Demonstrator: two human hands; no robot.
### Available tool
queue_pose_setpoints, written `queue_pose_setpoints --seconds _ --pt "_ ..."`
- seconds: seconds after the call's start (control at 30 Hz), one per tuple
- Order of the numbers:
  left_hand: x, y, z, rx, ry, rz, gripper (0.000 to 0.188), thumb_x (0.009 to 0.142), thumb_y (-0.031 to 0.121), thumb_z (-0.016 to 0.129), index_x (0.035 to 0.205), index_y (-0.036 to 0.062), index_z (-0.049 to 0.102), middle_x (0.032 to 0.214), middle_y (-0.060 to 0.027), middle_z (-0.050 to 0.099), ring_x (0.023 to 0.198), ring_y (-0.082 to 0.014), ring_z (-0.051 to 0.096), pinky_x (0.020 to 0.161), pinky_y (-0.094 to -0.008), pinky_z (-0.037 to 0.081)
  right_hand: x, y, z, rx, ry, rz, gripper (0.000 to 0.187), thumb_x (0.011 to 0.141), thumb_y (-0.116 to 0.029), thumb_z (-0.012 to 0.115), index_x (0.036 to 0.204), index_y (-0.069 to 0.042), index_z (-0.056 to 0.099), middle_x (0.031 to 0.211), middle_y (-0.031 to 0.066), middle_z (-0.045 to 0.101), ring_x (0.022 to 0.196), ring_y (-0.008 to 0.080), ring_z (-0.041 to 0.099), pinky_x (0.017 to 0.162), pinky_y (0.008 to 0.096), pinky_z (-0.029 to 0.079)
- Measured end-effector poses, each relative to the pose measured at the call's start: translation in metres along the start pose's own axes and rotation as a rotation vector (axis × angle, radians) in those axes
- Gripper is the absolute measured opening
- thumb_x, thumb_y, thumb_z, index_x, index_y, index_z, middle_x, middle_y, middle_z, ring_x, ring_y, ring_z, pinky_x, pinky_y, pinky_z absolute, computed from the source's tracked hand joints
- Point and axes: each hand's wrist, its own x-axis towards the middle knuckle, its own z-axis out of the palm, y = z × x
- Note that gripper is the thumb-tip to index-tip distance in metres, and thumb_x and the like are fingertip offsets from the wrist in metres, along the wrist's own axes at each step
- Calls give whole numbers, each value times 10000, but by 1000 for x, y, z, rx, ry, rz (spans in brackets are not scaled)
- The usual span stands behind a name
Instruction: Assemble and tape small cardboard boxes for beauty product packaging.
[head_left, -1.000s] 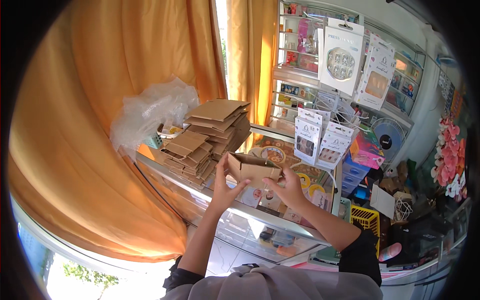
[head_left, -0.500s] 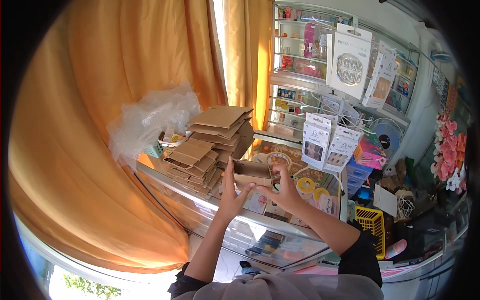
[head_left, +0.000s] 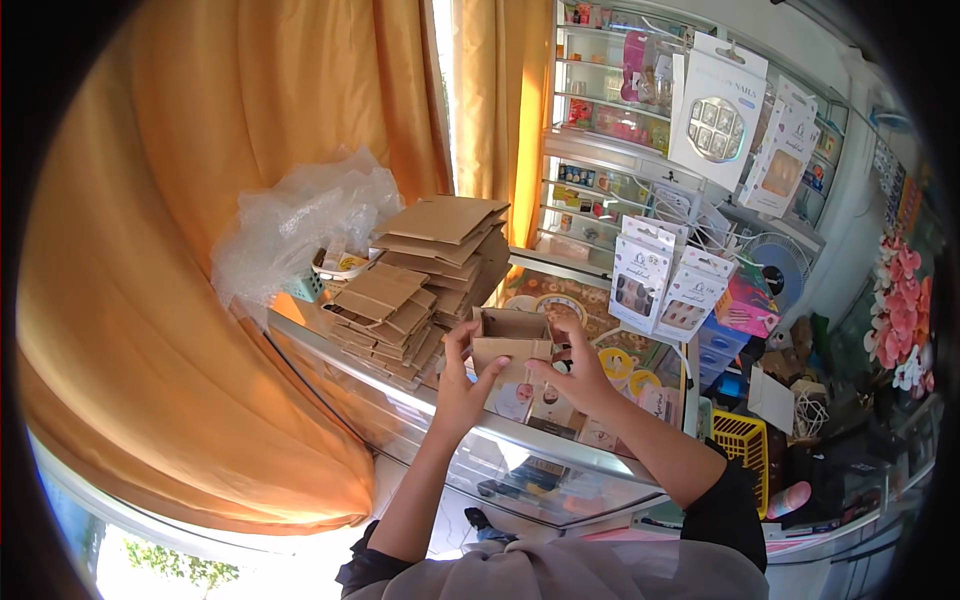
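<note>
A small brown cardboard box [head_left: 511, 348] with its top open is held between my two hands above the glass counter. My left hand [head_left: 464, 378] grips its left side, thumb against the front wall. On the opposite side my right hand [head_left: 572, 368] has its fingers round the edge and its thumb low on the front. The box's inside bottom is hidden from here. Just left of my left hand lies a low pile of folded flat cardboard boxes [head_left: 385, 305], with a taller stack of larger flattened boxes [head_left: 440, 222] behind it.
Bubble wrap [head_left: 300, 225] and a small basket [head_left: 342, 265] are at the counter's far left. Tape rolls [head_left: 616, 363] lie right of my hands. Packs of press-on nails [head_left: 643, 270] hang on a rack at the right, above a yellow basket [head_left: 740, 450]. An orange curtain [head_left: 290, 110] borders the left.
The box has tilted so more of its front wall faces me. Both thumbs have moved down onto that wall, and my left fingers have bent round the side.
</note>
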Motion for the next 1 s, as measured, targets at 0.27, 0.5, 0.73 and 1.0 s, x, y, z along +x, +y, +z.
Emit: queue_pose_setpoints --seconds 0.27,0.5,0.73,1.0 --pt "1 13 2 47 -22 -103 458 878 157 723 1256 63 481 1265 -132 591 1153 -246 586 1011 -366 432 -1 1 -3 24 49 -37 620 798 -128 807 1263 -79 399 1181 102 532 1104 205 566 826 323 528" --pt "1 1 3 4 -3 -82 421 894 151 704 1247 64 492 1276 -127 587 1169 -236 576 1015 -360 425 1 4 -7 78 50 -62 557 814 -132 791 1258 -75 460 1237 114 532 1101 216 585 813 332 554" --pt "0 3 -4 -33 -49 -91 378 956 143 608 1307 49 503 1332 -122 557 1228 -215 530 1040 -336 391 6 0 -11 126 -27 9 576 816 -68 775 1301 -70 465 1272 79 531 1144 187 577 823 300 536" --pt "-4 -20 -17 -269 -137 -191 385 963 68 570 1338 1 515 1430 -95 491 1320 -192 442 1097 -322 332 8 1 -11 195 -46 12 526 809 -14 763 1271 -88 521 1285 59 536 1129 183 589 829 286 543"
